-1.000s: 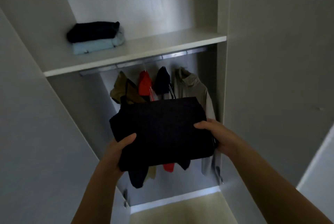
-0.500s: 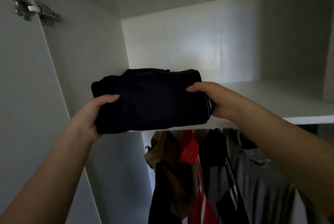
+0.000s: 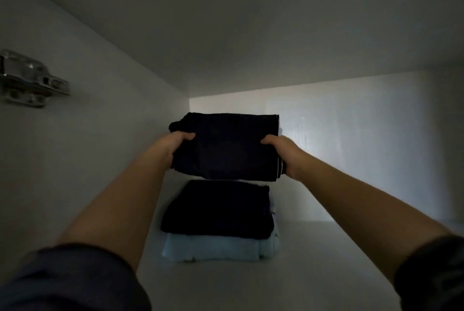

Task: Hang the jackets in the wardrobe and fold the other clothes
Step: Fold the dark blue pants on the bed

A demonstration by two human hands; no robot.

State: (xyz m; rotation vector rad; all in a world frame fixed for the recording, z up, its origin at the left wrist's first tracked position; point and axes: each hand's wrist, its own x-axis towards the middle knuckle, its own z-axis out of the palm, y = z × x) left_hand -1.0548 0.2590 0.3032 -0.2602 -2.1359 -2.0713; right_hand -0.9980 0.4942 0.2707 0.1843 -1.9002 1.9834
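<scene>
Both hands are up inside the wardrobe's top compartment, carrying a folded dark garment (image 3: 226, 144) flat between them. The left hand (image 3: 175, 146) grips its left edge, thumb curled over the top, fingers out of sight beneath. The right hand (image 3: 281, 152) clamps the right edge the same way, where a thin pale trim shows. The bundle hangs in the air, clear of the stack below: a dark folded piece (image 3: 216, 210) lying on a light blue folded one (image 3: 216, 248), both on the white shelf (image 3: 326, 260) close to the left wall. A metal door hinge (image 3: 30, 79) sits on that wall, well apart from the action. The job now, I'd say, is a clean landing — bring the bundle down level and square its edges to the dark piece beneath. Then slide the fingers out sideways so the folds don't drag open. A lopsided drop could nudge the stack askew.
</scene>
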